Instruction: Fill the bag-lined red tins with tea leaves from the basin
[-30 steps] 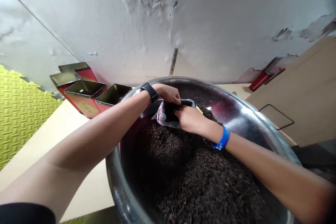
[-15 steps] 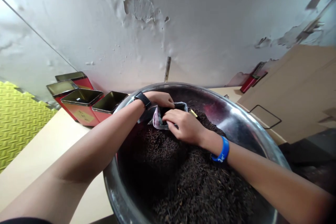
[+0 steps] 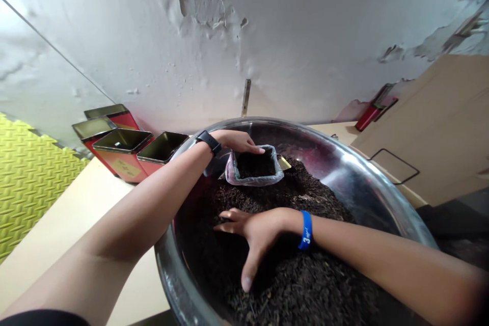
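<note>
A large steel bowl (image 3: 385, 198) holds a heap of dark, dry loose tea leaves (image 3: 301, 280). Toward its far side stands a square tin (image 3: 255, 180) with a clear plastic liner folded over its rim, and dark leaves show inside. My left hand (image 3: 241, 141), with a black watch at the wrist, grips the tin's far rim; some of its fingers are hidden. Nearer to me, my right hand (image 3: 260, 232), wearing a blue wristband, is open over the leaves with thumb and fingers spread. Its fingertips touch the heap.
Several red tins (image 3: 126, 163) with open tops stand left of the bowl on a pale table (image 3: 69, 224). A peeling wall (image 3: 305, 46) rises behind. At the right are a cardboard box (image 3: 451, 127) and a red object (image 3: 369, 117). Yellow foam matting (image 3: 34, 183) lies far left.
My right hand has come out of the lined tin, moved down toward me and spread over the leaves. The left hand stays at the tin's rim.
</note>
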The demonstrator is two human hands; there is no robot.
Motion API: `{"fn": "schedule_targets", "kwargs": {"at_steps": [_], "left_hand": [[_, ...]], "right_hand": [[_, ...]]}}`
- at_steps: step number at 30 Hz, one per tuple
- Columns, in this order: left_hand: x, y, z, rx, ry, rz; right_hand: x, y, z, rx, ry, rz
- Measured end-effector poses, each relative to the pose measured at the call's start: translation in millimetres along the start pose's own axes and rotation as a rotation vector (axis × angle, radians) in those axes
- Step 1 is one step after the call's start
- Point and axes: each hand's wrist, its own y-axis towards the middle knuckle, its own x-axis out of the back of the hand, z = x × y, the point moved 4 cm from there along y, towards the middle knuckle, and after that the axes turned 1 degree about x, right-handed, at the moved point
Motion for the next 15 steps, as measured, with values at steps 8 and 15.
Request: {"fn": "schedule_targets", "kwargs": {"at_steps": [8,15], "left_hand": [[1.6,5.6,12.9,0.015,0.003,-0.024],[2.8,7.0,22.7,0.031,0.006,-0.034]], "right_hand": [[-2.0,-10.8,25.3,-0.004,-0.162,0.173],[-4.5,-7.5,31.6,-0.007,-0.27,0.095]]}}
